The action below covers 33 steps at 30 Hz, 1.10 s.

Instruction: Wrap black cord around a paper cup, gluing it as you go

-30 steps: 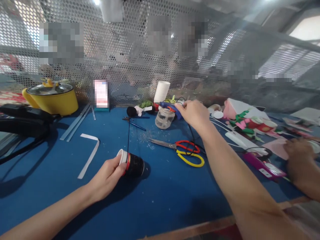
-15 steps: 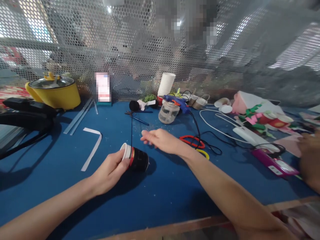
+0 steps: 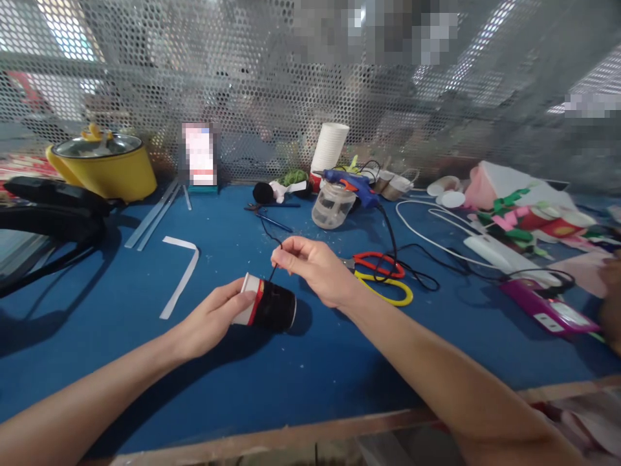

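My left hand (image 3: 213,317) is closed round the white rim end of a paper cup (image 3: 275,307), which lies tilted on its side above the table. Black yarn covers much of the cup, with a red and yellow band near the rim. Between the thumb and fingers of my right hand (image 3: 310,265) is a strand of black yarn (image 3: 268,232). This strand runs from the cup up past my fingertips toward a black yarn ball (image 3: 262,193) at the back. Scissors (image 3: 383,278) with red and yellow handles lie beside my right wrist.
A blue glue gun (image 3: 352,184) rests on a clear jar (image 3: 332,207), near stacked paper cups (image 3: 330,147). White tape (image 3: 183,278) lies left. A yellow pot (image 3: 104,165) and a phone (image 3: 200,154) stand behind. Right are a purple power strip (image 3: 548,307), cables, and another person's hand (image 3: 612,291).
My right hand has pinched the black yarn, which was straight and now bends at my fingers. The cup has turned slightly in my left hand. The view has shifted a little.
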Each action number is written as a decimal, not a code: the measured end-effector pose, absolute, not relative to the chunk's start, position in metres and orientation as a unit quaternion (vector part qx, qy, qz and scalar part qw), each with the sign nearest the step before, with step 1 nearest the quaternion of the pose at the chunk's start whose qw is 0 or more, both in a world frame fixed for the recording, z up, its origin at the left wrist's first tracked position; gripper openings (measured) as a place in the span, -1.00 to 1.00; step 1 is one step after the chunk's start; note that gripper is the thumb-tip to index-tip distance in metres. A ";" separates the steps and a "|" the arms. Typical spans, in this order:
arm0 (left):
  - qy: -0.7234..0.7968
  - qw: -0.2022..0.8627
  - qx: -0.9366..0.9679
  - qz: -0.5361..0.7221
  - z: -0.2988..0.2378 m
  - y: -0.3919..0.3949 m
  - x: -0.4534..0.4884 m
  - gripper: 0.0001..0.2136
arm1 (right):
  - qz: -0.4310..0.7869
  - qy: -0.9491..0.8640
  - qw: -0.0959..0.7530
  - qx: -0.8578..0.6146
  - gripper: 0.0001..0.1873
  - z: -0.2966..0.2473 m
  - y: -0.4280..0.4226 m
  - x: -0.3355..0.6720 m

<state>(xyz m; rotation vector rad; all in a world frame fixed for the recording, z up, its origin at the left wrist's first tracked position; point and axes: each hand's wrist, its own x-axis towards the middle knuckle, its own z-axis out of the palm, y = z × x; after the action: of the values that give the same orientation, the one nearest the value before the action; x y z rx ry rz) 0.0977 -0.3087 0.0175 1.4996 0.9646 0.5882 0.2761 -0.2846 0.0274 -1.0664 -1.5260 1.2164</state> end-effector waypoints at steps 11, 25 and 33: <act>0.400 0.543 0.709 0.206 0.021 -0.314 0.100 -0.76 | 0.389 -0.680 0.401 -0.475 -0.82 0.028 -0.285 0.278; 0.364 0.479 0.774 0.195 0.024 -0.319 0.097 -0.75 | 0.395 -0.693 0.350 -0.491 -0.79 0.025 -0.287 0.275; 0.349 0.459 0.794 0.194 0.020 -0.319 0.095 -0.72 | 0.413 -0.693 0.322 -0.495 -0.79 0.023 -0.290 0.271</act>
<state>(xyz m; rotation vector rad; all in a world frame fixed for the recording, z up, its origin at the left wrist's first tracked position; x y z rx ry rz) 0.0950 -0.3186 0.0202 1.9537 0.8587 0.4772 0.2711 -0.2897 0.0231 -1.2983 -1.8205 1.0840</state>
